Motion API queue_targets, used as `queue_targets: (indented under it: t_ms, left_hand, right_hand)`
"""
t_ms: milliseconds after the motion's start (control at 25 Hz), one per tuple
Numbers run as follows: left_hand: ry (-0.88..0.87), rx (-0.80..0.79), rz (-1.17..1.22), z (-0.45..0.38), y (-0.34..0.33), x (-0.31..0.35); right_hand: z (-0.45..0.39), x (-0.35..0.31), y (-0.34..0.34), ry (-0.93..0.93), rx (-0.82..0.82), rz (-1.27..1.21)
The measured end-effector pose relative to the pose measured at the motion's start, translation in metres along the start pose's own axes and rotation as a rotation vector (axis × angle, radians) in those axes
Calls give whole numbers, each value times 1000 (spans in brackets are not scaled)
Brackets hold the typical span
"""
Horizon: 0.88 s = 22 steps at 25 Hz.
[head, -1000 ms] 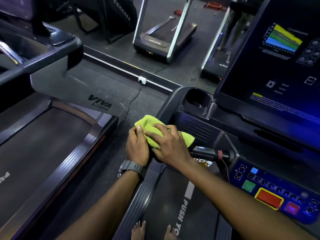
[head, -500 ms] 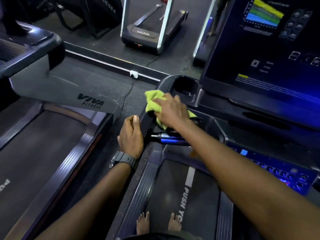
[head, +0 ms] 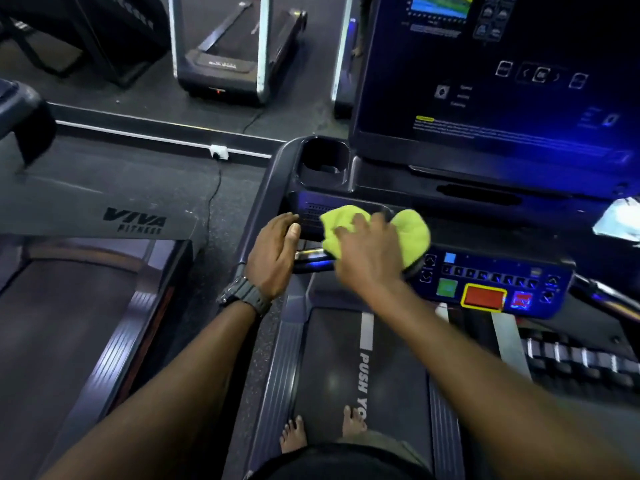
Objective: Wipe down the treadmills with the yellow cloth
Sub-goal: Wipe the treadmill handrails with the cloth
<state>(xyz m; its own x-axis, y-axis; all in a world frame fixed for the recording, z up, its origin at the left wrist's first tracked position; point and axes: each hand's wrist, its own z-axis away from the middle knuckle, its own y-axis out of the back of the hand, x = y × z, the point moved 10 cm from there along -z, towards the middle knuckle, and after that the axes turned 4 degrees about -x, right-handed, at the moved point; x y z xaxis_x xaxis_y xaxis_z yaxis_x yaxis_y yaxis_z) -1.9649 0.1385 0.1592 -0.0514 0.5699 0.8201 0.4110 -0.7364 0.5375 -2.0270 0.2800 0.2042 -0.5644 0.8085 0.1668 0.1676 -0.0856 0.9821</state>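
One yellow cloth [head: 412,233] pressed under right hand [head: 369,252]; left hand [head: 273,252] relaxed, empty; three treadmills.

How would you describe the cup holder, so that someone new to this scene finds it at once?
Start at the big dark screen of the treadmill the person stands on. Just left of its lower corner is the cup holder, a deep, dark, rounded well. It lies beyond the yellow cloth, and it is the only hollow on the console.
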Motion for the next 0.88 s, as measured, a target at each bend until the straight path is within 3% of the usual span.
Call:
queue_targets:
  t_ms: [80, 160, 200, 280, 360, 480, 560, 640, 720, 800, 880]
  left_hand:
    - [-26, 1, -2, 3, 0, 2]
    - [-9, 3, 17, 2, 1, 1]
    - [-8, 11, 42, 2, 3, 0]
    - [-45, 29, 49, 6, 6, 6]
    - [-48, -9, 33, 4, 2, 10]
    - [-59, -78, -27, 4, -7, 10]
    - [-51, -71, -19, 5, -6, 8]
    - [-42, -59, 8, 5, -3, 9]
    - [-37, -42, 31, 7, 1, 13]
    - [-38, -33, 54, 7, 1, 14]
    - [-32, -27, 62, 6, 1, 11]
  right_hand:
    - [21, -67, -9, 133, 47, -91]
    - [33, -65, -13, 241, 70, -169]
    - [36, -34, -17, 197, 94, -183]
    - [48, 39, -13, -85, 207, -230]
    - [57, 41, -12, -246, 303, -270]
    - [65, -63, -26, 13, 260, -342]
    - [69, -60, -36, 78, 266, -394]
    - [82, 5, -45, -183, 386, -506]
    - [103, 51, -56, -494, 509, -776]
    - [107, 36, -71, -626, 583, -1147]
    - [108, -10, -97, -748, 541, -1561]
